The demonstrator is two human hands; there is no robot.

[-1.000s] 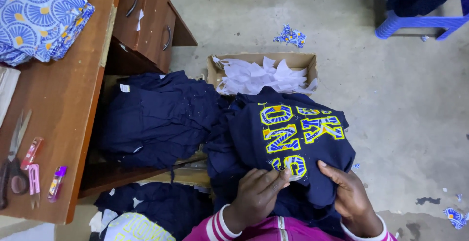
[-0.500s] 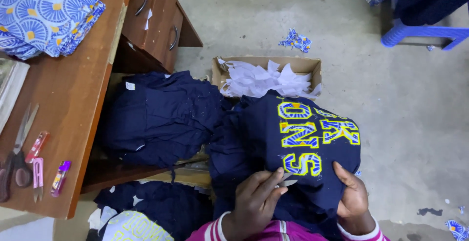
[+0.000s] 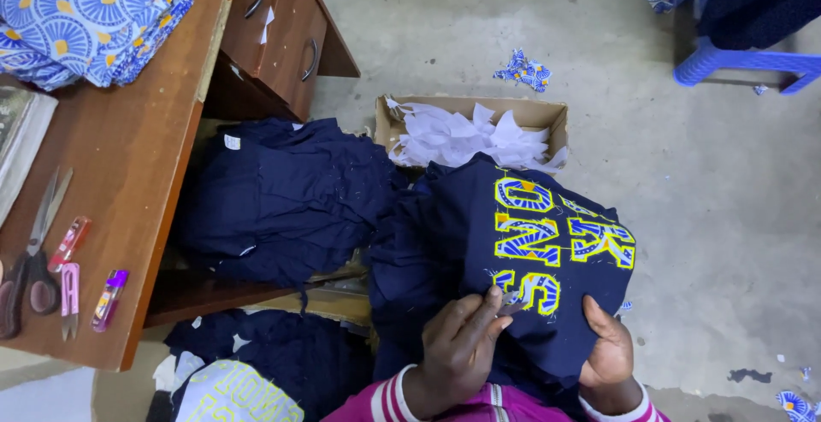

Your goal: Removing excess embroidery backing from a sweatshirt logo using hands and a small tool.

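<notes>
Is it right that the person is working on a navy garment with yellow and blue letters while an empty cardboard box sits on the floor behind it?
Not quite. The head view shows the cardboard box is not empty: it is full of white paper scraps. The rest holds: both hands work on the navy garment with yellow and blue letters.
</notes>
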